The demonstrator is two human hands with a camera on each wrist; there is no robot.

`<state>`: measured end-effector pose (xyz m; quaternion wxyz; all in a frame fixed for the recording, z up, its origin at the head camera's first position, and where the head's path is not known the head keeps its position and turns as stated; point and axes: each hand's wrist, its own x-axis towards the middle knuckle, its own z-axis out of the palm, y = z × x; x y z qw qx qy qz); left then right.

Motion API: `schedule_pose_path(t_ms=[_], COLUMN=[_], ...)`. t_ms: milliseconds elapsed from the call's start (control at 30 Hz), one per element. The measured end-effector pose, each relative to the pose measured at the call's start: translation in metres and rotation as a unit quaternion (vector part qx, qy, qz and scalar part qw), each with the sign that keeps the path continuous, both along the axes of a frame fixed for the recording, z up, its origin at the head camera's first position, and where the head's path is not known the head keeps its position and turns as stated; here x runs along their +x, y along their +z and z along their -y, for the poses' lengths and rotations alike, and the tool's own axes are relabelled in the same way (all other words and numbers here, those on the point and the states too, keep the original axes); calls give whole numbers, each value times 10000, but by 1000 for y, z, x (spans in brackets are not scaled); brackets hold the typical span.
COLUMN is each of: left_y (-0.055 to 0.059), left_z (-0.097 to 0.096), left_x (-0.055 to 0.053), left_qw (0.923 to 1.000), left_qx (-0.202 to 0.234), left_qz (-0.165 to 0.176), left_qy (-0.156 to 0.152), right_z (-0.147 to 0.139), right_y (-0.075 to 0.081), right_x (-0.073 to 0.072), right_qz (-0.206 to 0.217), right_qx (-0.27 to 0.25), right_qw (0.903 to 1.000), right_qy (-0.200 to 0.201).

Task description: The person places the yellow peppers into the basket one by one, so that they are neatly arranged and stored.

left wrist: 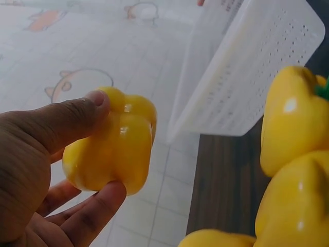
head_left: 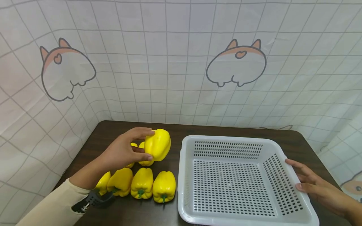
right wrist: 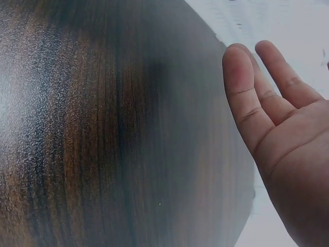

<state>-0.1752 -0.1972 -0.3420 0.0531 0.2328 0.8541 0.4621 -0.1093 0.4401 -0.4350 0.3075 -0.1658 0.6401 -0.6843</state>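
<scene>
A yellow bell pepper point(head_left: 159, 145) is held up by my left hand point(head_left: 127, 149), pinched between thumb and fingers above the table. In the left wrist view the thumb lies on one side of that pepper point(left wrist: 134, 149) and the fingers on the other. More yellow bell peppers point(head_left: 141, 183) lie on the table below and beside the left hand, partly hidden by it. To their right stands a white perforated plastic basket point(head_left: 186, 138), with nothing in it. My right hand point(head_left: 319, 185) is at the basket's right rim, fingertips against it, and its fingers look fairly straight in the right wrist view.
The dark wood-grain table point(head_left: 167, 213) has rounded far corners. Behind it hangs a white grid-patterned cloth point(head_left: 175, 62) with cartoon animal prints. A dark watch point(head_left: 93, 199) is on the left wrist. One front pepper point(head_left: 164, 186) sits close to the basket's left side.
</scene>
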Motion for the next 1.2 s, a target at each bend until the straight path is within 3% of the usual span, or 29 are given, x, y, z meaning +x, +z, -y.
schedule_pose_path(t_ms=[233,700,1200], left_y=[1,-1,2], left_z=[-15,-38,-64], left_x=[0,0,0], left_qw=[9996,9994,9989], left_qx=[220,340,346], left_qz=[5,-19,-94], left_qy=[-155,-91,-315], right_z=[1,0,-2], right_y=[-1,1,2], right_x=[0,1,2], right_qz=[-65,18,145], right_qx=[155,334,115], right_qw=[9999,9994,9998], right_qy=[-37,-46,107])
